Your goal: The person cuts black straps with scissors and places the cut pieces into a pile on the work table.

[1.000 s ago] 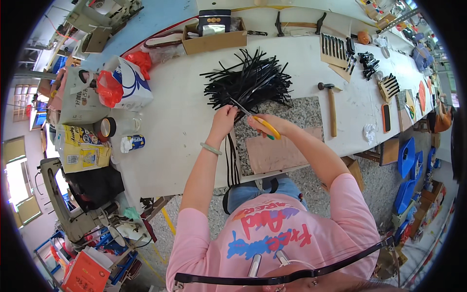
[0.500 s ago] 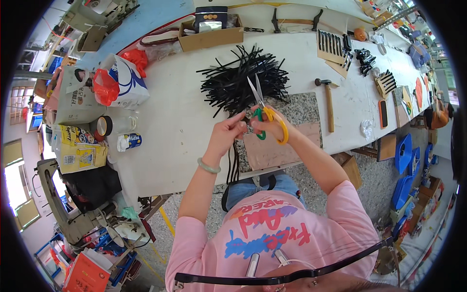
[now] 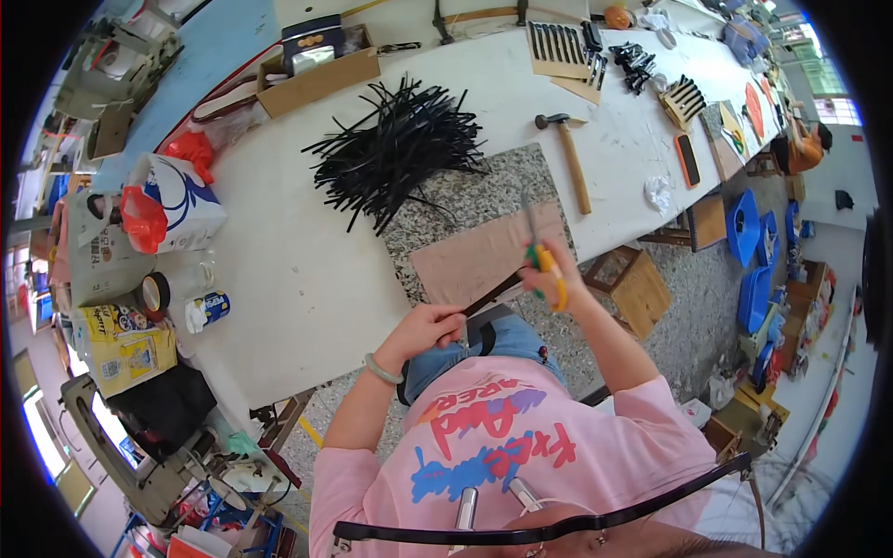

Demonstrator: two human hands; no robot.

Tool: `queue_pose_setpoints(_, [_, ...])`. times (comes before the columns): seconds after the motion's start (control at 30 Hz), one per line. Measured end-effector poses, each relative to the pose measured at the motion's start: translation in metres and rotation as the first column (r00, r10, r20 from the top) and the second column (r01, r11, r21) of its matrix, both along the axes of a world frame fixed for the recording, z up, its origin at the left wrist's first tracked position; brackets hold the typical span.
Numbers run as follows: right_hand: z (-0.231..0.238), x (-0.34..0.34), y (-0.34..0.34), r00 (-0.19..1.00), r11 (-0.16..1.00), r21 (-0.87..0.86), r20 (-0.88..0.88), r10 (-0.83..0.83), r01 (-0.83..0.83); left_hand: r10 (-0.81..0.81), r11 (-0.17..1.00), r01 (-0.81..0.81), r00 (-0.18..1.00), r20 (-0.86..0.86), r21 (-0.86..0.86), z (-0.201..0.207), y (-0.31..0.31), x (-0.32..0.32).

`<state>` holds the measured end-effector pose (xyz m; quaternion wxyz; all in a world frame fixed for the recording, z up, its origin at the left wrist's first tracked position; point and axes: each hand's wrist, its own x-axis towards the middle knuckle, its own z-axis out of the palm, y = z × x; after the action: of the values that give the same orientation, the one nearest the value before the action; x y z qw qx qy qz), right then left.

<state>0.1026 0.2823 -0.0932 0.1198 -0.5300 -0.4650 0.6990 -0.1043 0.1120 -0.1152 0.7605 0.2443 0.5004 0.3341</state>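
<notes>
My left hand [image 3: 424,335], with a pale bangle at its wrist, is closed on one end of some dark strips [image 3: 491,296]. They stretch tilted toward my right hand [image 3: 564,270], above the near edge of the table. That hand is closed round scissors [image 3: 546,262] with yellow and green handles, their blades pointing away from me. The strips reach its fingers, but whether it also pinches them I cannot tell. Farther off lies a tangled heap of black strips [image 3: 398,149], partly on a speckled stone slab [image 3: 521,177]. A pinkish-brown sheet [image 3: 465,265] covers the slab's near part.
Right of the slab lies a hammer [image 3: 574,167]. Black tools [image 3: 558,45], a phone-like orange-edged object [image 3: 686,160] and crumpled plastic [image 3: 658,192] are farther right. A cardboard box [image 3: 321,79] stands behind the heap; a jar [image 3: 191,274] and a can [image 3: 207,312] are at left.
My hands have moved apart, with the strips now stretched between them. Both have come nearer my body, the right one going rightward with the scissors. The view has shifted, so the table appears farther left.
</notes>
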Motion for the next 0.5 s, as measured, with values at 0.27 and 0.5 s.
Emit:
queue_pose_setpoints(0.27, [-0.092,0.100,0.035,0.909,0.972,0.227,0.388,-0.153,0.067,-0.126,0.988,0.109,0.980,-0.152,-0.114,-0.063,-0.020,-0.008])
queue_pose_setpoints(0.5, [-0.129,0.102,0.041,0.712,0.845,0.465,0.685,-0.154,-0.265,-0.161,0.987,0.124,0.836,-0.524,-0.105,-0.090,-0.024,-0.012])
